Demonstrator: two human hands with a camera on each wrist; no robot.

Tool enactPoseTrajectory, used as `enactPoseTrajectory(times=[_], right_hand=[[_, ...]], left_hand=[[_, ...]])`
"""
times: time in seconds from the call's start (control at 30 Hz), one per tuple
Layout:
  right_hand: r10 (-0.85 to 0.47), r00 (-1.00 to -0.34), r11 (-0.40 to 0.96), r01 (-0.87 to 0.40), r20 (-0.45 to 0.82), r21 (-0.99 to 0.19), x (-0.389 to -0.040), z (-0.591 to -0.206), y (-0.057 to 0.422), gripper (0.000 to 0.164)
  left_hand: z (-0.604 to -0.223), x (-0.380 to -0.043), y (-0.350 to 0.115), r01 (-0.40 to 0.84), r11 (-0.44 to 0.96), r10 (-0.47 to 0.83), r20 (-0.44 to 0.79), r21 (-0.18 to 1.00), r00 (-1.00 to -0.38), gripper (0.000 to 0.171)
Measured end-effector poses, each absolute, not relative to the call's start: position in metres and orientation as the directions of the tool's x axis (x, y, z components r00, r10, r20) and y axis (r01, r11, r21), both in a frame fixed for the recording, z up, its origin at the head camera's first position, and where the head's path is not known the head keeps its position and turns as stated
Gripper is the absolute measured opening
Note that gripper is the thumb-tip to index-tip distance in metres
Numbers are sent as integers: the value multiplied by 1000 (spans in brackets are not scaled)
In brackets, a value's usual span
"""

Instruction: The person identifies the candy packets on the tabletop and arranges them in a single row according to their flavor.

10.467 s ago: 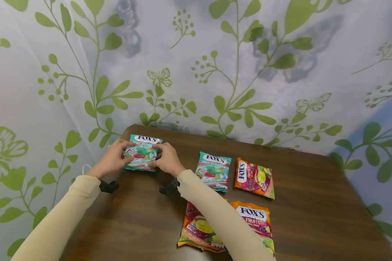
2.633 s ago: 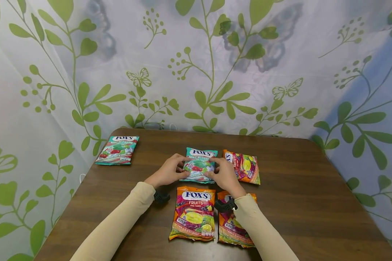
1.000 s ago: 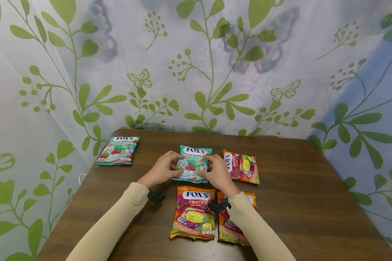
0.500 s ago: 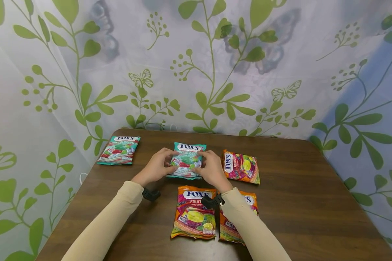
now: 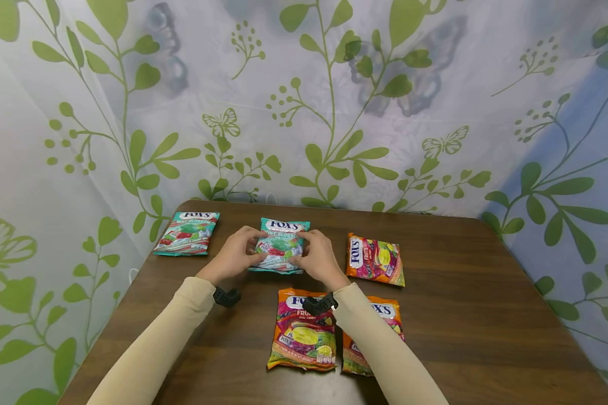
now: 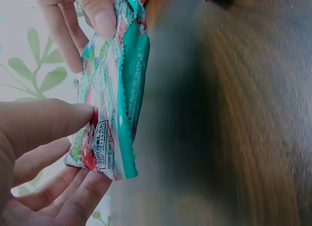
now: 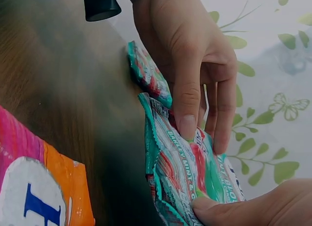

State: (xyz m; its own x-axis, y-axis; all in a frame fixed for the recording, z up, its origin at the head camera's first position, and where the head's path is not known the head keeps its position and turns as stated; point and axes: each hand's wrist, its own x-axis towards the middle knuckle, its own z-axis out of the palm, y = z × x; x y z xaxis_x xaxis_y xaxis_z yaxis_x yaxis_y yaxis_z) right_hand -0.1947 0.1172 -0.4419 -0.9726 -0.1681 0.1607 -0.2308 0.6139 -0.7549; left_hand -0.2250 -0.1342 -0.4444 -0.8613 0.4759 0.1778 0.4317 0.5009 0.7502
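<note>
Between my two hands is a teal Fox's Mint Blossom candy bag [image 5: 280, 244], gripped by its sides near the table's back edge. My left hand [image 5: 235, 253] pinches its left side, thumb on the front and fingers beneath, as the left wrist view shows. On the opposite side my right hand [image 5: 321, 259] holds it, thumb [image 7: 187, 109] pressed on the printed face. In both wrist views the bag [image 6: 105, 114] looks raised off the wood. A second teal mint candy bag [image 5: 188, 233] lies to the left, at the back left corner.
Orange Fox's Fruits candy bags lie on the brown table [image 5: 451, 320]: one [image 5: 376, 260] right of my hands, one [image 5: 303, 337] in front, and another [image 5: 354, 349] partly under my right forearm. A leaf-patterned curtain [image 5: 304, 84] hangs behind.
Both hands have carried the teal candy bag leftward, away from the back orange bag. Much earlier they held the other teal bag, which now lies released at the back left.
</note>
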Motion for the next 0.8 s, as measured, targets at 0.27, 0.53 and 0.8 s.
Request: enactPoseTrajectory(times=[0.27,0.53,0.8], right_hand=[[-188,-969,600,-243,160,-763,-206,-443,106,65],[-215,-960,593,-273,178,-758,-216,-441,94,66],[-208,-965,574,-252,159,-779,-224,-444,80,67]], left_hand=[[-442,-233,-148,428,518,463,177,741,-868,47],[-438,-237,-160,404,531,445,161,745,-881,47],[-437,-241,-171,368,546,424,130,753,-896,48]])
